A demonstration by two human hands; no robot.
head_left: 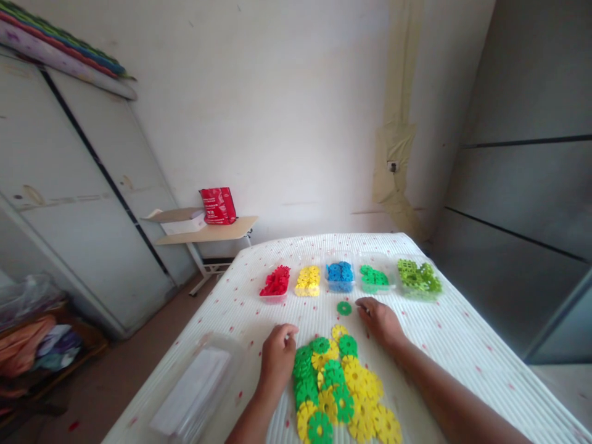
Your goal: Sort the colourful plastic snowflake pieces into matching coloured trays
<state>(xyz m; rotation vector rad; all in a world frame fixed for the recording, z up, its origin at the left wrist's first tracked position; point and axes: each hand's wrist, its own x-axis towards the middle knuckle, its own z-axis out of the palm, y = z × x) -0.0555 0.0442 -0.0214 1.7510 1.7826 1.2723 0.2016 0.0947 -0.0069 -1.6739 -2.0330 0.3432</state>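
Observation:
My right hand (pixel 382 322) rests at the right side of a single green disc (pixel 344 308), its fingertips just apart from it. The thumb and index finger show a small gap with nothing visible between them. On the left, my left hand (pixel 279 354) lies on the table with fingers curled in, and no piece shows in it. Beside it spreads a pile of notched plastic discs, green discs (pixel 305 370) mostly at the left and yellow discs (pixel 365 394) mostly at the right, overlapping each other.
Clear tubs line the table's far part: red pieces (pixel 276 281), yellow discs (pixel 308 279), blue discs (pixel 340 272), green discs (pixel 374 279), light-green pieces (pixel 419 276). A transparent container (pixel 197 388) lies front left on the patterned cloth (pixel 250 308). Behind, a side table (pixel 231 229) bears a red bag (pixel 218 206).

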